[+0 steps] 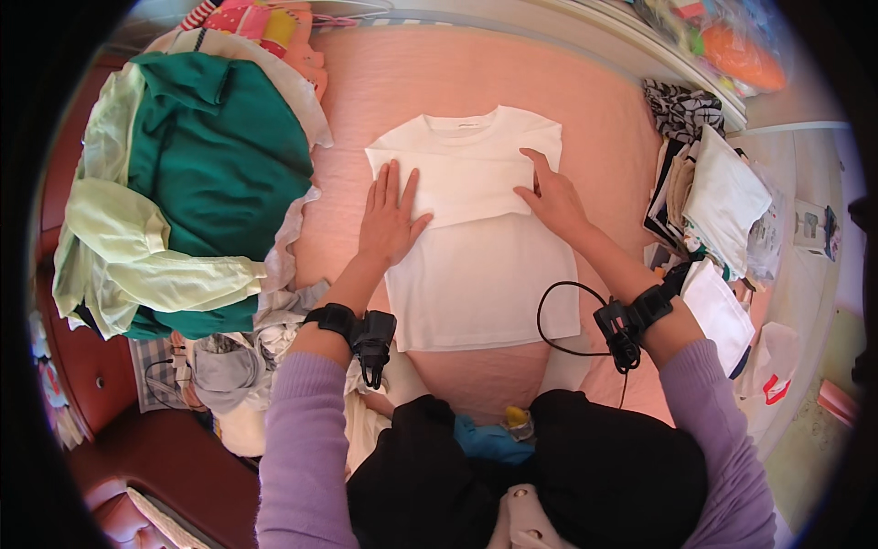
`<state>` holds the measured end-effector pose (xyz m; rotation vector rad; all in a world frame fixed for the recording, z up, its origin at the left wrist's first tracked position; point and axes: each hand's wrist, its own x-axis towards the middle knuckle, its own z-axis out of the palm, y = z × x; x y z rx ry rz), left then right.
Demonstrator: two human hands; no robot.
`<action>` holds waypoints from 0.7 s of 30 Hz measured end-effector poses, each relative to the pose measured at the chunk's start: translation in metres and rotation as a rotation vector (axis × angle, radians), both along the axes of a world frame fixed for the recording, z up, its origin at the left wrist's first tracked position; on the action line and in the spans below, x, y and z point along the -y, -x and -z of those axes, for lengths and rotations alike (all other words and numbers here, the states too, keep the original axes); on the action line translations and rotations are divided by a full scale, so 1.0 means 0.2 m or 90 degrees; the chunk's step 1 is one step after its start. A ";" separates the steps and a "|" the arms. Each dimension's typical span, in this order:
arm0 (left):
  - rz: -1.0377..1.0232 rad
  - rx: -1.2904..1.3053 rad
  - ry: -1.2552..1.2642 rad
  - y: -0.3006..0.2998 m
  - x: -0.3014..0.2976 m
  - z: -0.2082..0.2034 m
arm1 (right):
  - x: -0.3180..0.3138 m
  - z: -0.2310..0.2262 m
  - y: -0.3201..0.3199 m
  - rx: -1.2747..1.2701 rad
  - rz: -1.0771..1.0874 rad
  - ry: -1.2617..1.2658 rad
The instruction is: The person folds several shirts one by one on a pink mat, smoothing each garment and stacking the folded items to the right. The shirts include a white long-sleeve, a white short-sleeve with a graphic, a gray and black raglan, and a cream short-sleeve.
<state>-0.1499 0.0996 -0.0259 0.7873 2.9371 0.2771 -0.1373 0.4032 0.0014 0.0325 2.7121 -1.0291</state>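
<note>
A white T-shirt (pixel 476 288) lies spread on the pink bed sheet (pixel 476 69), its round neckline at the far end. An edge of fabric runs across its middle, just below my hands. Flat on the shirt's left part rests my left hand (pixel 393 220), its fingers stretched out and slightly spread. My right hand (pixel 554 203) is at the shirt's right side, thumb and index finger apart with nothing seen between them. Its other fingers are partly hidden. Both wrists wear black strapped devices, the right one with a looped cable (pixel 541 316).
At the left is a large heap with a green garment (pixel 219 151) and a pale yellow-green garment (pixel 114 220). Grey and white clothes (pixel 229 371) lie nearer. To the right stand folded clothes (pixel 722 201) beside a white ledge. A brown leather seat (pixel 174 467) is at the lower left.
</note>
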 end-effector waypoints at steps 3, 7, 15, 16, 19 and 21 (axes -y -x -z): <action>0.001 -0.018 0.026 -0.02 0.01 -0.02 | 0.01 0.02 -0.02 -0.048 0.023 -0.064; 0.143 -0.007 0.069 -0.14 0.08 -0.08 | -0.01 0.04 -0.06 -0.316 -0.258 -0.150; 0.221 0.111 0.019 -0.36 0.25 -0.17 | -0.18 0.03 -0.27 -0.275 -0.321 -0.099; 0.243 0.099 0.013 -0.37 0.28 -0.18 | -0.21 0.02 -0.28 -0.280 -0.330 -0.099; 0.305 0.070 0.023 -0.39 0.37 -0.20 | -0.28 -0.01 -0.34 -0.260 -0.384 -0.107; 0.349 0.046 0.070 -0.40 0.40 -0.20 | -0.32 -0.04 -0.40 -0.249 -0.477 -0.128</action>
